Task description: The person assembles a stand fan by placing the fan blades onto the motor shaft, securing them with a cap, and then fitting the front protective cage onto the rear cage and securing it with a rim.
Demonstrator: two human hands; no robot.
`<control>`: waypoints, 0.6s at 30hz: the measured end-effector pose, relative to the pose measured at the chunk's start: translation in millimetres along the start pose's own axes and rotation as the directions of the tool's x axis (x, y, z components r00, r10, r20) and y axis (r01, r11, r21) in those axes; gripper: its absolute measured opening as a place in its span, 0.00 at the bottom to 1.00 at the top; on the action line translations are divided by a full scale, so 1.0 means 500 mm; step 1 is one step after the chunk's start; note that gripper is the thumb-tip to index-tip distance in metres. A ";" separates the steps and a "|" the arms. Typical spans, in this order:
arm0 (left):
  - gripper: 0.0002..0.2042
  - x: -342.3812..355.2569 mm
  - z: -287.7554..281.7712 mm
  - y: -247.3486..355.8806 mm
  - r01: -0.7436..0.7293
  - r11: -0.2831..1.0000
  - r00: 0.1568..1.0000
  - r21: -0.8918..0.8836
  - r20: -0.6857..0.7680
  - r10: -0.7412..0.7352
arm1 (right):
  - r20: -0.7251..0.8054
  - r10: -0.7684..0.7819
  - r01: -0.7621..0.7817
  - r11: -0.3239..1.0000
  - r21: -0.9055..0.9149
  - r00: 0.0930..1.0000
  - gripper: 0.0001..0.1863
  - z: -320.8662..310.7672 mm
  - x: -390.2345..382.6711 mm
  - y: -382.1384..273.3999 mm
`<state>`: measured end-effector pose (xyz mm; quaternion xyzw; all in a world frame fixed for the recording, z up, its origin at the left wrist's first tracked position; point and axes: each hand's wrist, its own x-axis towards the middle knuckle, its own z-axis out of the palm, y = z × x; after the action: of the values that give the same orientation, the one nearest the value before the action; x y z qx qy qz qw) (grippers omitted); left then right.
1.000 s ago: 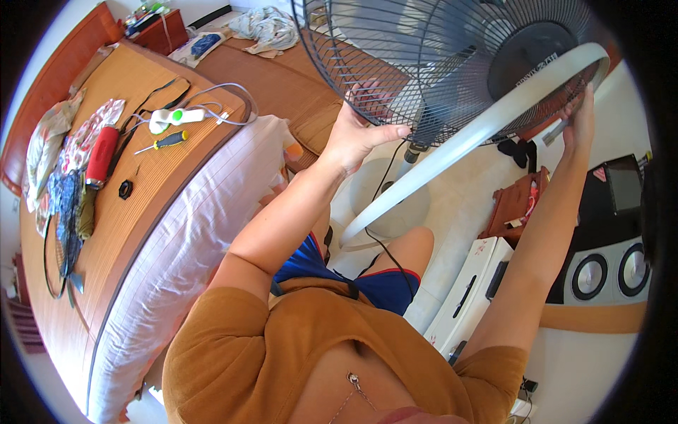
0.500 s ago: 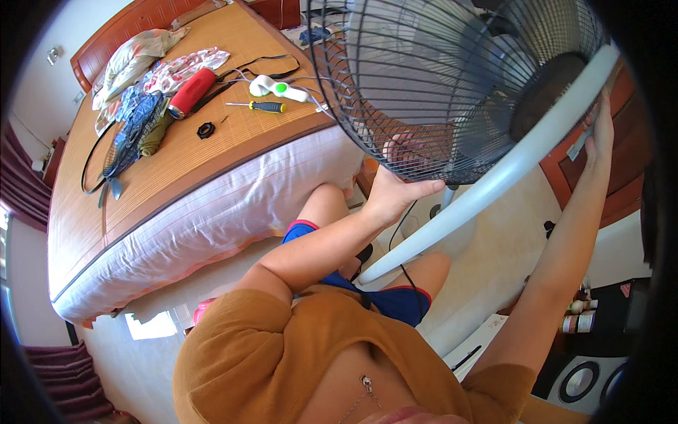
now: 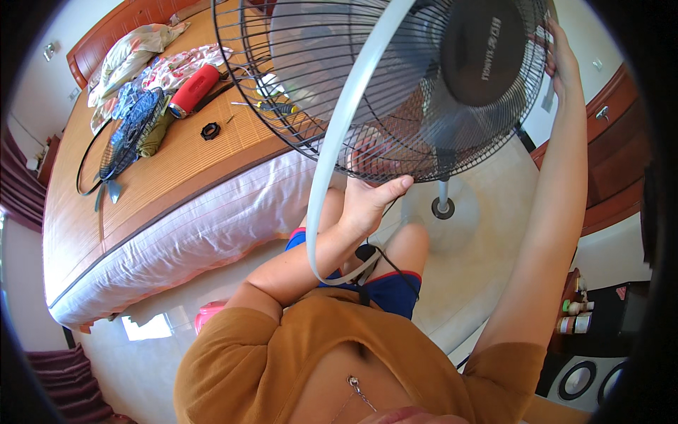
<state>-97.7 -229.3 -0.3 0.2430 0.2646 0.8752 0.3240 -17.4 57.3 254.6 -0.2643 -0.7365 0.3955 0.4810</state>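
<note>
A standing fan fills the upper middle, with its black wire grille (image 3: 282, 85) facing me and a dark round centre cap (image 3: 484, 53) on it. My left hand (image 3: 367, 201) grips the grille's lower edge, thumb in front and fingers behind the wires. At the grille's right edge my right hand (image 3: 563, 60) is closed round the rim, its fingers partly hidden by the wires. A pale bendable trim band (image 3: 339, 134) crosses in front of the grille and hangs in a loop down to my lap. Its upper end is out of view.
On the bed's brown mat (image 3: 191, 159) at left lie a red cylindrical speaker (image 3: 194, 92), a screwdriver (image 3: 275, 107), a black knobbed ring (image 3: 210, 131) and crumpled clothes (image 3: 131, 60). The fan's pole (image 3: 443, 192) stands on the floor. A loudspeaker (image 3: 579, 380) is at lower right.
The pale band has swung from the grille's right side to the left and now hangs in a loop. My right hand has moved up onto the grille's right edge. The fan sits further left.
</note>
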 end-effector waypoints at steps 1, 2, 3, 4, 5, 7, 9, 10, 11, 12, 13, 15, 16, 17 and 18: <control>0.34 0.000 -0.006 0.005 0.061 0.998 0.998 0.005 0.009 -0.062 | -0.006 -0.037 0.036 0.999 -0.036 0.999 0.33 0.012 0.004 -0.001; 0.34 -0.002 -0.009 0.005 0.065 0.998 0.998 0.011 0.012 -0.065 | -0.012 -0.033 0.033 0.999 -0.031 0.999 0.33 0.020 0.018 0.001; 0.34 -0.003 -0.014 0.000 0.032 0.999 0.999 -0.019 -0.025 -0.033 | 0.063 -0.026 0.027 1.000 -0.011 0.998 0.26 0.034 0.034 0.002; 0.35 -0.004 -0.018 -0.001 -0.001 0.999 0.998 -0.049 -0.063 -0.002 | 0.137 -0.021 0.020 1.000 0.009 0.990 0.19 0.040 0.043 0.006; 0.35 -0.007 -0.028 0.004 -0.006 0.999 0.997 -0.040 -0.071 0.003 | 0.145 -0.019 0.017 1.000 0.018 0.989 0.19 0.067 0.034 0.005; 0.36 -0.008 -0.042 0.023 -0.014 1.000 0.990 -0.012 -0.140 0.012 | 0.077 0.082 -0.092 0.987 0.130 0.994 0.19 0.148 0.001 -0.033; 0.36 -0.011 -0.048 0.031 -0.030 1.000 0.991 -0.006 -0.134 0.029 | 0.033 0.074 -0.078 0.989 0.125 0.997 0.18 0.185 -0.004 -0.042; 0.35 -0.014 -0.051 0.039 -0.025 1.000 0.985 -0.012 -0.171 0.023 | 0.038 0.028 -0.032 0.994 0.107 0.999 0.17 0.202 -0.003 -0.048; 0.35 -0.017 -0.054 0.044 -0.014 1.000 0.977 -0.021 -0.213 0.009 | 0.046 -0.011 0.007 0.996 0.084 0.999 0.17 0.217 0.001 -0.044; 0.35 -0.014 -0.070 0.037 -0.023 0.999 0.976 -0.036 -0.218 0.015 | 0.097 0.016 -0.014 1.000 -0.027 0.995 0.16 0.221 0.026 -0.036; 0.35 -0.012 -0.076 0.037 -0.025 0.999 0.975 -0.038 -0.220 0.016 | 0.100 0.016 -0.013 1.000 -0.028 0.995 0.16 0.233 0.040 -0.029; 0.33 -0.009 -0.095 0.043 -0.082 0.993 0.956 -0.090 -0.289 0.053 | 0.174 0.022 -0.018 0.999 -0.026 0.984 0.14 0.295 0.033 -0.044; 0.34 -0.004 -0.114 0.041 -0.085 0.990 0.960 -0.108 -0.274 0.053 | 0.233 -0.036 0.007 0.992 0.124 0.972 0.15 0.326 0.038 -0.037; 0.34 -0.002 -0.119 0.047 -0.081 0.991 0.961 -0.106 -0.274 0.049 | 0.275 -0.098 0.022 0.963 0.269 0.956 0.17 0.352 0.049 -0.020; 0.34 -0.003 -0.125 0.056 -0.059 0.994 0.946 -0.089 -0.323 0.027 | 0.283 -0.140 0.073 0.969 0.235 0.949 0.18 0.376 0.064 -0.006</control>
<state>-146.4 -267.6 -29.6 0.0868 0.2656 0.9218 0.2688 -202.7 18.4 230.9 -0.1065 -0.7649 0.4837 0.4120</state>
